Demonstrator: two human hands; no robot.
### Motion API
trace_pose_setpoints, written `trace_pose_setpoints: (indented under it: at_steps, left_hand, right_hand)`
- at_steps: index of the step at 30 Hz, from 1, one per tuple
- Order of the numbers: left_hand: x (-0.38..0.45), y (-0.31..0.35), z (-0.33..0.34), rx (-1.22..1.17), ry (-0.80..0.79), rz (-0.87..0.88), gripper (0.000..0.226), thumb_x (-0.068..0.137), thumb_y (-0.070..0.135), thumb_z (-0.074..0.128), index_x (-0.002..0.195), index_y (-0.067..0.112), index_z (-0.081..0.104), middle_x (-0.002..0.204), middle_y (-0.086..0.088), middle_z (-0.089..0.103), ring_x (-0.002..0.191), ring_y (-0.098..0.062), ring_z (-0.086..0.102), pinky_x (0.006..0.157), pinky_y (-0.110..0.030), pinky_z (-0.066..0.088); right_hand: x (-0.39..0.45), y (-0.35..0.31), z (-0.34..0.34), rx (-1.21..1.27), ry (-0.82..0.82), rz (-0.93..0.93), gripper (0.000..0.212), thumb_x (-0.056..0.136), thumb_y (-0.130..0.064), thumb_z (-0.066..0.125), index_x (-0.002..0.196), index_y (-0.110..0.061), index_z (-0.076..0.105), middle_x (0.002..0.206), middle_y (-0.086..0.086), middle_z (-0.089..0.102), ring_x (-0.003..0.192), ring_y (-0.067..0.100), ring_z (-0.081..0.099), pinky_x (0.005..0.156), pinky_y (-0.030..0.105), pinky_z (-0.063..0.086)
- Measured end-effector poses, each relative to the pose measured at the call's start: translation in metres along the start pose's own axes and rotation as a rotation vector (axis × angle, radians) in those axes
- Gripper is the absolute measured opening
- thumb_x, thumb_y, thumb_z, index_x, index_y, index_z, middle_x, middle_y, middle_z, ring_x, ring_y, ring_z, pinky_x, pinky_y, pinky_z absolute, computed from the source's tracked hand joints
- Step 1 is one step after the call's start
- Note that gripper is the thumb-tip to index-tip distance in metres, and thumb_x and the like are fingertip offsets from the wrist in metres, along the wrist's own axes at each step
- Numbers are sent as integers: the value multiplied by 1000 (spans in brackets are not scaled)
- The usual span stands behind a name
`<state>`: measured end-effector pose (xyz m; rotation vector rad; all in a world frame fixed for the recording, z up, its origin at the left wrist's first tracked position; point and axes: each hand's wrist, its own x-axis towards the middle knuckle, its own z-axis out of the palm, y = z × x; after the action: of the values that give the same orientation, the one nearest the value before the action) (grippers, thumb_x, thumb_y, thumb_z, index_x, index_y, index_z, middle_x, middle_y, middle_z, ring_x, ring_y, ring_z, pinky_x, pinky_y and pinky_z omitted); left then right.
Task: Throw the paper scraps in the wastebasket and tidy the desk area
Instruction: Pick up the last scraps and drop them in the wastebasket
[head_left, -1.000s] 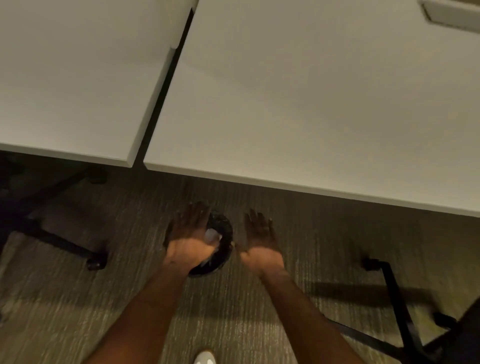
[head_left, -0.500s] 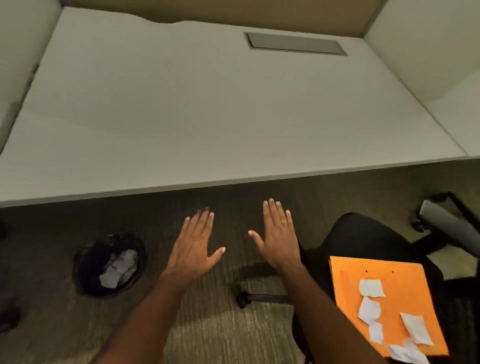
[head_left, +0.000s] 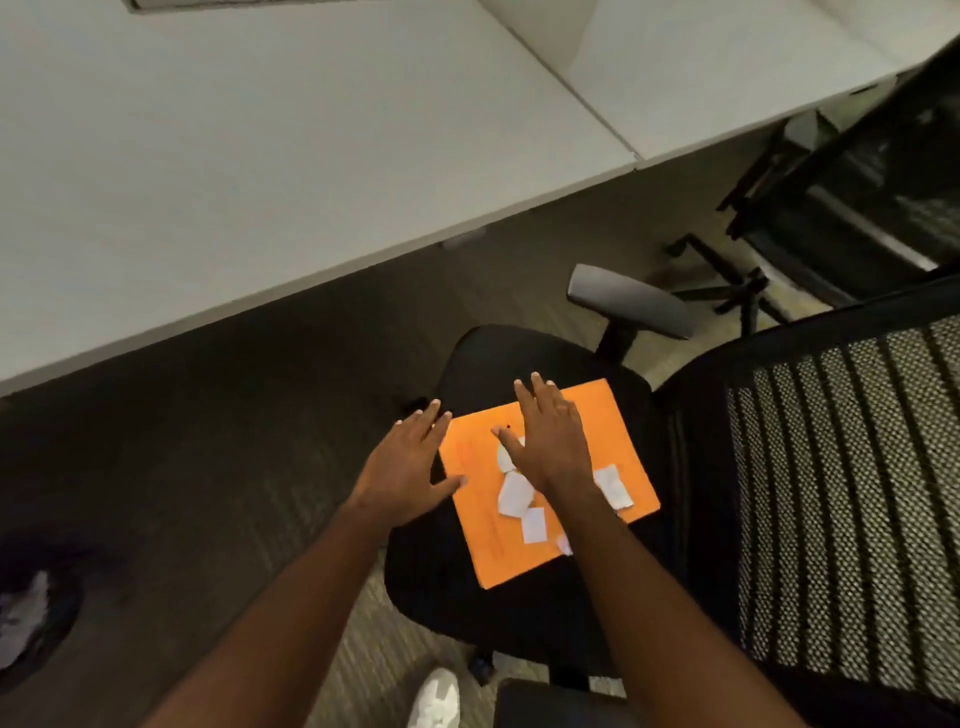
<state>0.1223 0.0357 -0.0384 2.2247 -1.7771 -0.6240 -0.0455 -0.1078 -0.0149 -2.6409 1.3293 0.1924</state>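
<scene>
Several white paper scraps (head_left: 515, 493) lie loose on an orange folder (head_left: 550, 483), which sits flat on the black chair seat (head_left: 519, 597); the folder is likely serving as a tray so the scraps can be gathered or carried in one go. Right hand (head_left: 550, 441) hovers flat over the folder's far half, fingers extended and close together, palm down, covering some scraps; contact with the paper cannot be told. Left hand (head_left: 405, 467) is at the folder's left edge, fingers straight and mostly together, thumb (head_left: 447, 486) splayed toward the folder; it holds nothing. Judgement: hands are positioned to scoop scraps or lift the folder by its sides.

Wastebasket (head_left: 31, 623) is well left of the folder on the carpet, dark, blurred, with pale paper already inside. Desk (head_left: 260, 182) stands beyond the folder, bare on what shows. Chair's mesh backrest (head_left: 841, 493) rises right of the folder, armrest (head_left: 628, 301) beyond it, and a second chair (head_left: 857, 182) farther off. White shoe (head_left: 436, 701) is below the folder, near the frame bottom. Nothing blocks the path to the basket; loose scraps could slide off if the folder tilts.
</scene>
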Motion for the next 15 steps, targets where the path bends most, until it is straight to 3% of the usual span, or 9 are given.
trace_pose_setpoints:
  at_steps: [3,5,10,15]
  left_hand:
    - [23,45,27,28,-125,114,95,84,60,65,158,19,21,168,-7,12,152,-27,21,120,-40,24]
    - [39,69,43,95,-202,163,100,81,63,67,158,23,17,168,-8,8,152,-32,17,121,-46,22]
    - [69,101,74,269,-310,113,120,64,86,60,157,38,1,168,-11,-10,154,-39,-7,119,-64,-2]
    - [76,114,97,372,-334,40,124,59,86,65,156,42,0,167,-16,-4,153,-43,-2,115,-70,-2]
  right_hand:
    - [-21,63,3,94,-145,89,73,93,-58,55,154,-24,33,166,7,19,151,31,22,118,47,28]
    - [-38,102,9,152,-244,148,80,88,-58,64,154,-28,31,167,4,14,151,32,19,117,49,31]
    - [-71,158,27,159,-479,215,112,72,-66,76,157,-41,7,168,3,-13,154,37,0,115,58,29]
    - [-90,163,50,186,-539,259,126,65,-67,79,155,-47,-7,165,4,-26,152,43,-7,111,62,30]
